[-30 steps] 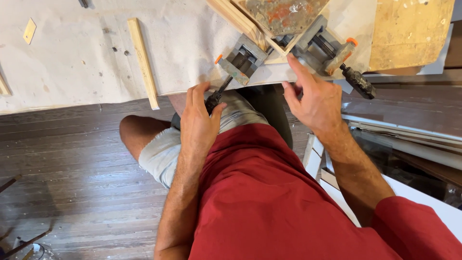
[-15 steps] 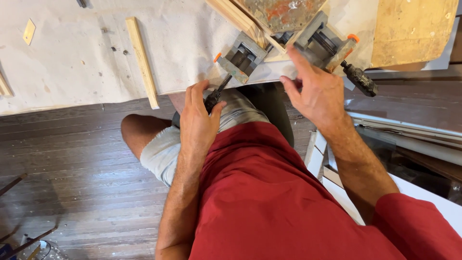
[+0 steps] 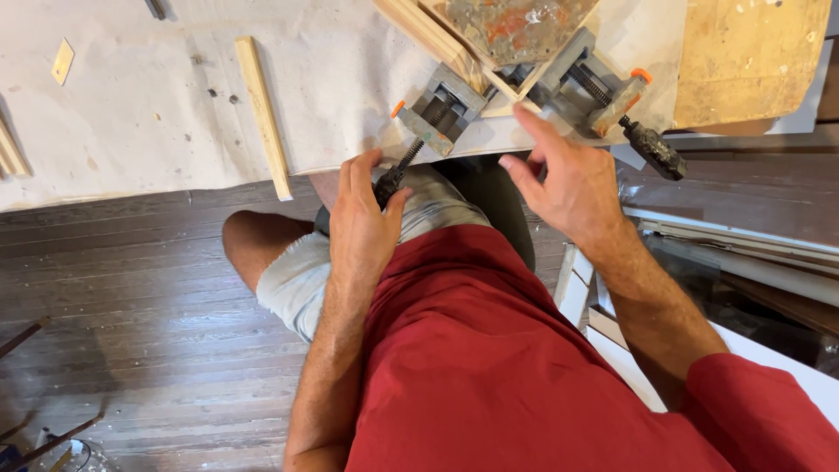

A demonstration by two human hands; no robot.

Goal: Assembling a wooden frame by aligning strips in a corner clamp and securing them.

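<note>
Left hand [image 3: 365, 229]: closed around the dark screw handle [image 3: 390, 182] of the grey metal corner clamp with orange tips [image 3: 441, 115]; the fingers are wrapped over the handle, the thumb beside it.
Right hand [image 3: 568, 179]: open, nothing gripped; the fingers are spread, the forefinger tip touching the clamp's second screw block [image 3: 594, 92].
Clamp position: set at the near edge of the paper-covered counter [image 3: 157, 114], closed on the corner of a pale wooden frame with a paint-blotched panel [image 3: 502, 26]; both handles jut past the edge.
Handling: the clamp is judged heavy and stiff, its metal body firm to grip; the handles are the natural hold. The frame's thin mouldings are judged light and easily marked.
Loose strip: a pale wooden strip [image 3: 262, 114] lies well apart to the left, its end overhanging the edge.
Edges and room: bare counter is open to the left; a plywood sheet [image 3: 752, 61] crowds the right; the knees sit under the edge.
</note>
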